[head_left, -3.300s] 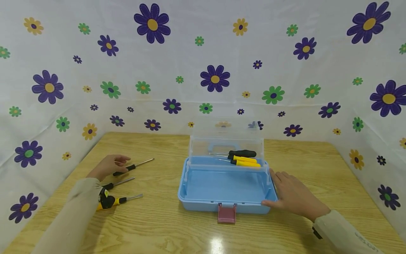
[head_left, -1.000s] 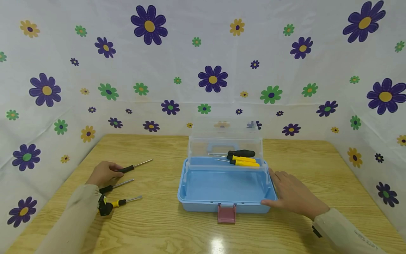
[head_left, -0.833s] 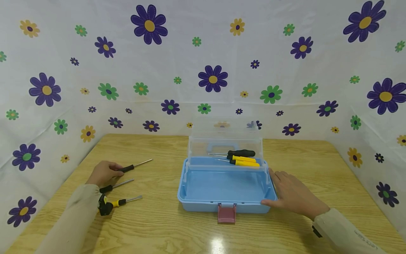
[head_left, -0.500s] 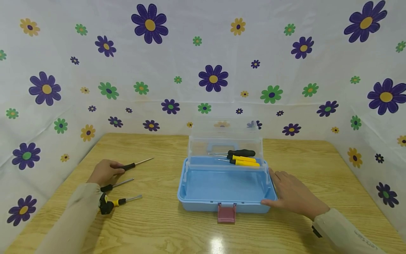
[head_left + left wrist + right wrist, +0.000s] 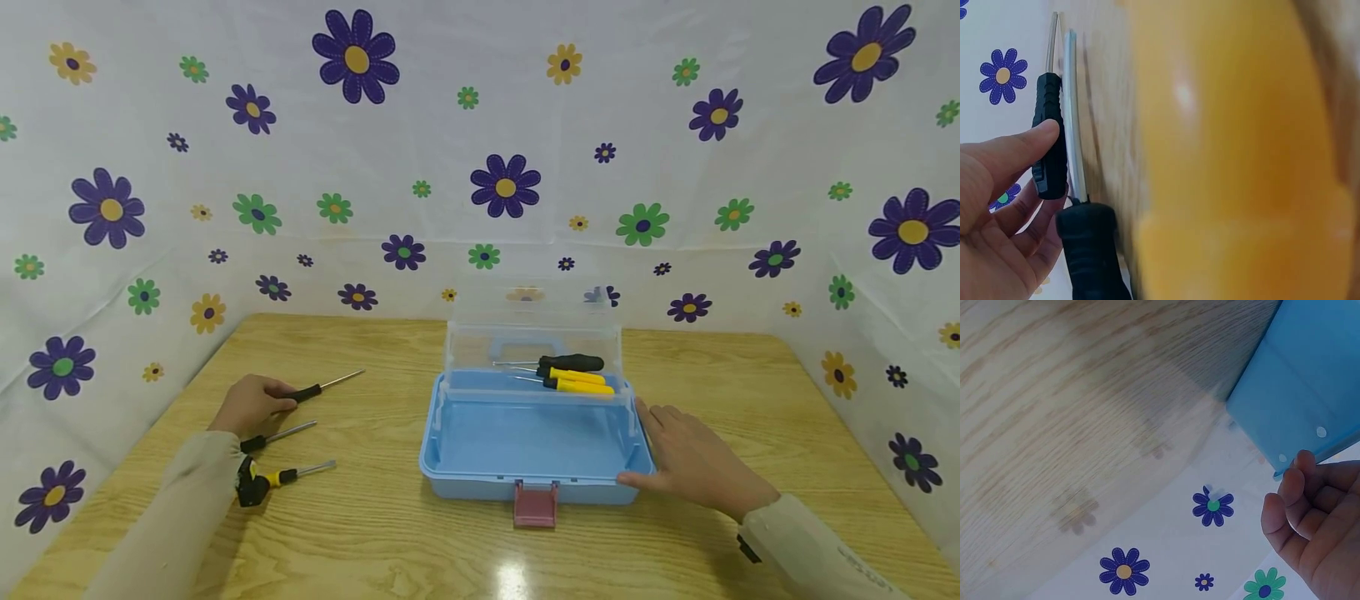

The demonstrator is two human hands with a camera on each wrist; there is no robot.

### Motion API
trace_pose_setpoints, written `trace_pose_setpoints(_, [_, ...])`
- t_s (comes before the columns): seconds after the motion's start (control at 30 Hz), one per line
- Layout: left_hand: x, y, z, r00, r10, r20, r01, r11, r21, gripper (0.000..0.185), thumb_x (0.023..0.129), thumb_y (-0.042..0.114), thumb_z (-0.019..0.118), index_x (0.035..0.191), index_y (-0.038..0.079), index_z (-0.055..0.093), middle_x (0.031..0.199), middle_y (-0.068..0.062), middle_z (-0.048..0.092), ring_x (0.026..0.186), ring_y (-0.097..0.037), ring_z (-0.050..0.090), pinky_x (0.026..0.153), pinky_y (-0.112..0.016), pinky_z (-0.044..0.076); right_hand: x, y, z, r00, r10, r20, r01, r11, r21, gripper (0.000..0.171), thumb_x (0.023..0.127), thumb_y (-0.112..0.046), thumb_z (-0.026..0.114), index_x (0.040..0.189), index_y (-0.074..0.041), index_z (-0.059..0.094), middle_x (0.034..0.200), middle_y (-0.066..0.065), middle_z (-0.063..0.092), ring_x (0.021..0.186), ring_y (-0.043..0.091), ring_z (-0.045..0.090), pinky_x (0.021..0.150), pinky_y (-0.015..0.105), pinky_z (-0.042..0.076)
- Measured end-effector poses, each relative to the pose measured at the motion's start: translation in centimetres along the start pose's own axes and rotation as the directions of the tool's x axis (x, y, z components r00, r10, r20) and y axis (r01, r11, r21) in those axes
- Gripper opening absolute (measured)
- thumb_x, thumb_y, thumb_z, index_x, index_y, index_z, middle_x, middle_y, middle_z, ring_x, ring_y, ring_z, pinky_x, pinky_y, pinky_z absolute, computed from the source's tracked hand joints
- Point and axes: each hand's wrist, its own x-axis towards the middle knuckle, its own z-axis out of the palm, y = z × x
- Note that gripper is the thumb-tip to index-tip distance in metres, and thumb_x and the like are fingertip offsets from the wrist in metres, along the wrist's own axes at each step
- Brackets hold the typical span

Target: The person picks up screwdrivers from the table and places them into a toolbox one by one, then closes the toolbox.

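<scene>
In the head view my left hand [image 5: 251,404] pinches the black handle of a screwdriver [image 5: 306,393] at the table's left, its shaft pointing away and right. The left wrist view shows the thumb on that handle [image 5: 1047,144], with fingers behind it. Close beside lies a second black-handled screwdriver [image 5: 1088,250]. A yellow-and-black screwdriver [image 5: 285,477] lies nearer me, its handle partly hidden by the wrist; a blurred yellow shape [image 5: 1235,150] fills the left wrist view. My right hand [image 5: 693,458] rests against the right side of the blue toolbox [image 5: 480,487], thumb at its front corner.
The toolbox's clear lid [image 5: 465,342] stands raised at the back. A clear tray [image 5: 487,396] bears a black-handled screwdriver [image 5: 573,363] and two yellow-handled screwdrivers [image 5: 581,387]. A pink latch [image 5: 536,507] hangs at the front. Flowered cloth [image 5: 442,125] surrounds the wooden table [image 5: 390,542].
My left hand, earlier over the farthest black screwdriver with fingers loose, has come to pinch its handle. Since then hand and screwdriver have shifted slightly away from me. The right hand stays put.
</scene>
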Motion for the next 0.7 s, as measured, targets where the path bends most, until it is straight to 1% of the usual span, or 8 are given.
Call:
trace_pose_setpoints(0.23, [0.21, 0.11, 0.16, 0.999, 0.033, -0.001, -0.032, 0.999, 0.019, 0.032, 0.086, 0.015, 0.068, 0.109, -0.006, 0.066, 0.105, -0.026, 0.066, 0.094, -0.04, 0.061, 0.08, -0.051, 0.048, -0.07, 0.01, 0.09, 1.0, -0.004, -0.012, 0.004, 1.0, 0.0, 0.109, 0.073, -0.077, 0.052, 0.138, 0.009, 0.039, 0.123, 0.024, 0.058, 0.108, 0.037, 0.058, 0.092, 0.053, 0.047])
trace_pose_setpoints(0.33, [0.32, 0.09, 0.18, 0.999, 0.036, 0.001, -0.036, 0.999, 0.022, 0.033, 0.085, 0.015, 0.069, 0.11, -0.006, 0.065, 0.108, -0.028, 0.064, 0.096, -0.042, 0.059, 0.08, -0.051, 0.048, -0.03, 0.02, 0.1, 1.0, -0.001, -0.008, 0.001, 1.0, -0.002, 0.109, 0.073, -0.078, 0.052, 0.138, 0.009, 0.039, 0.124, 0.024, 0.057, 0.109, 0.038, 0.058, 0.093, 0.054, 0.047])
trace_pose_setpoints(0.57, [0.3, 0.03, 0.2, 1.0, 0.008, -0.009, -0.008, 1.0, -0.001, 0.032, 0.083, 0.014, 0.07, 0.106, -0.008, 0.066, 0.102, -0.027, 0.065, 0.09, -0.039, 0.061, 0.077, -0.049, 0.049, 0.0, 0.07, 0.13, 1.0, 0.006, 0.0, -0.006, 1.0, 0.006, 0.109, 0.072, -0.078, 0.052, 0.138, 0.009, 0.039, 0.125, 0.024, 0.057, 0.11, 0.038, 0.058, 0.093, 0.054, 0.047])
trace_pose_setpoints(0.7, [0.32, -0.22, 0.37, 1.0, -0.002, -0.027, 0.001, 1.0, -0.019, 0.032, 0.084, 0.015, 0.07, 0.106, -0.008, 0.066, 0.1, -0.026, 0.066, 0.089, -0.038, 0.061, 0.077, -0.048, 0.049, -0.03, 0.12, 0.11, 1.0, 0.008, -0.001, -0.008, 1.0, 0.017, 0.109, 0.073, -0.077, 0.053, 0.138, 0.009, 0.038, 0.125, 0.024, 0.057, 0.109, 0.038, 0.058, 0.092, 0.054, 0.047])
